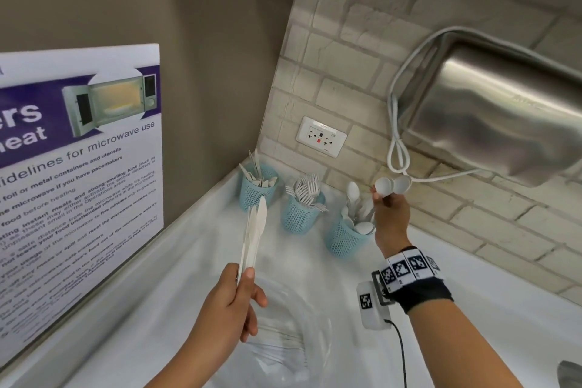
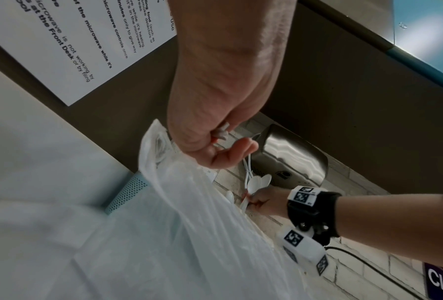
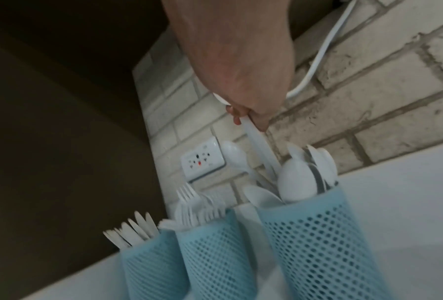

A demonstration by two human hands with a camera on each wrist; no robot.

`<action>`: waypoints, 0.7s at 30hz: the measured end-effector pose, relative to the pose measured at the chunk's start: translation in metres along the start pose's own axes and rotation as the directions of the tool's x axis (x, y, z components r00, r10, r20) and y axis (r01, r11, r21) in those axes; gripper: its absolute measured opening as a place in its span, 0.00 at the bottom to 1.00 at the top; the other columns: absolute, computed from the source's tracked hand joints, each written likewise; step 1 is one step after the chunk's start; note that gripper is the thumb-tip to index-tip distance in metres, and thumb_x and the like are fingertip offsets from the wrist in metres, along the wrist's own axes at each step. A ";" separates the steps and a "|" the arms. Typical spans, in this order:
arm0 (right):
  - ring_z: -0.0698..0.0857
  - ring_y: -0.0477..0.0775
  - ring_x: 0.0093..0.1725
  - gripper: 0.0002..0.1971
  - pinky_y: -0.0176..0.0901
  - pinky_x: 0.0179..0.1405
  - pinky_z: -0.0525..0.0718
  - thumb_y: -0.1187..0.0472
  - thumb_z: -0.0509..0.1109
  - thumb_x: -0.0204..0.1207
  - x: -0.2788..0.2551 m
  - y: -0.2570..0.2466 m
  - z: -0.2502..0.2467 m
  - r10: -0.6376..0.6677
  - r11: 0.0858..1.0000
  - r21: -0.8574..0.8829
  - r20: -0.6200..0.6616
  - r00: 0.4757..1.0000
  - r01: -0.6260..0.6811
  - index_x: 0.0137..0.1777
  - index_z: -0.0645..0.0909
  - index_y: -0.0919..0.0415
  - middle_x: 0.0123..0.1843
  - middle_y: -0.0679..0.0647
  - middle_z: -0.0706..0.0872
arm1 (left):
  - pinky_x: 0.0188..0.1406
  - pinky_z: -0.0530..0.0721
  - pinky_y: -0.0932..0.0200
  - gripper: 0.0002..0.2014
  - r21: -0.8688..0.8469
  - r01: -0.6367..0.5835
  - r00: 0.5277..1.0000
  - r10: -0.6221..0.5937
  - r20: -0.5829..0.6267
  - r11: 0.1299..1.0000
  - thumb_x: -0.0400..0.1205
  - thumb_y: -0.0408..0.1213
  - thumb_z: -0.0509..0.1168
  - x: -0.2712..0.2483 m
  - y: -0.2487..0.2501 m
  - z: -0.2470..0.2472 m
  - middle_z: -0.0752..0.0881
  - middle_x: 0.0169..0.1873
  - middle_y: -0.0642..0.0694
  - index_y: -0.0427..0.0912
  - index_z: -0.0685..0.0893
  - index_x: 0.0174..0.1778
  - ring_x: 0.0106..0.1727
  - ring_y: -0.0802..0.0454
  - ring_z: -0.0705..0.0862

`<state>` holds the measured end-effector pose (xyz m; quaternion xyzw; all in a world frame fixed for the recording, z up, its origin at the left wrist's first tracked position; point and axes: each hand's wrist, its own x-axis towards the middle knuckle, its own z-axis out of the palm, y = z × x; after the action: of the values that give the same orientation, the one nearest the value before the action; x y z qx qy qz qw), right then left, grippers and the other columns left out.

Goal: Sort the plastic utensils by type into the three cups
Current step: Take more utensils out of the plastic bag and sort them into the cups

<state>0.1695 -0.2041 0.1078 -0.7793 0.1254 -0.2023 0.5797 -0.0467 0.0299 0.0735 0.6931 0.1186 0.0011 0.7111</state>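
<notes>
Three cups stood in a row on the counter [image 1: 472, 309], in the corner below the wall socket [image 1: 321, 136]. The knife cup [image 1: 256, 190] stood farthest left of the socket, the fork cup [image 1: 302, 213] almost under it, and the spoon cup [image 1: 345, 238] to its right, nearest the person. A clear plastic bag [image 1: 283, 340] lay on the counter in front of the cups. A hand dryer [image 1: 491, 110] hung on the wall to the right of the socket.
</notes>
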 end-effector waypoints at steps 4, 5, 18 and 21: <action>0.85 0.64 0.54 0.16 0.43 0.46 0.75 0.64 0.67 0.80 0.003 0.015 0.010 -0.076 0.968 -0.241 -0.021 0.997 0.069 0.65 0.74 0.69 0.54 0.65 0.86 | 0.15 0.71 0.61 0.12 -0.006 0.001 1.000 -0.001 -0.021 1.000 0.87 0.41 0.52 0.002 -0.002 -0.004 0.85 0.33 0.42 0.36 0.72 0.46 0.18 0.51 0.76; 0.84 0.63 0.50 0.22 0.44 0.45 0.76 0.66 0.67 0.79 0.002 0.017 0.011 -0.117 0.958 -0.264 -0.013 0.993 0.109 0.71 0.68 0.67 0.53 0.64 0.85 | 0.15 0.71 0.61 0.12 -0.007 0.004 1.000 -0.004 -0.025 1.000 0.87 0.41 0.52 0.003 -0.002 -0.005 0.85 0.33 0.42 0.36 0.73 0.46 0.19 0.51 0.76; 0.79 0.70 0.54 0.31 0.58 0.51 0.81 0.67 0.71 0.72 0.007 0.026 0.016 -0.390 0.606 -0.678 0.202 0.898 0.416 0.76 0.68 0.66 0.63 0.69 0.74 | 0.16 0.71 0.61 0.12 -0.004 0.011 1.000 -0.011 -0.012 1.000 0.87 0.41 0.52 0.007 -0.004 -0.004 0.85 0.33 0.42 0.34 0.73 0.47 0.19 0.50 0.76; 0.74 0.71 0.63 0.19 0.58 0.62 0.74 0.58 0.69 0.78 0.008 0.030 0.016 -0.356 0.438 -0.807 0.249 0.901 0.396 0.63 0.80 0.71 0.67 0.67 0.73 | 0.16 0.72 0.60 0.12 -0.006 0.015 1.000 -0.015 -0.012 1.000 0.87 0.42 0.52 0.009 -0.006 -0.006 0.85 0.32 0.43 0.36 0.73 0.47 0.19 0.50 0.76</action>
<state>0.1858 -0.2028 0.0762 -0.9717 0.0188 -0.2234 0.0741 -0.0401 0.0366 0.0662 0.6902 0.1281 0.0002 0.7122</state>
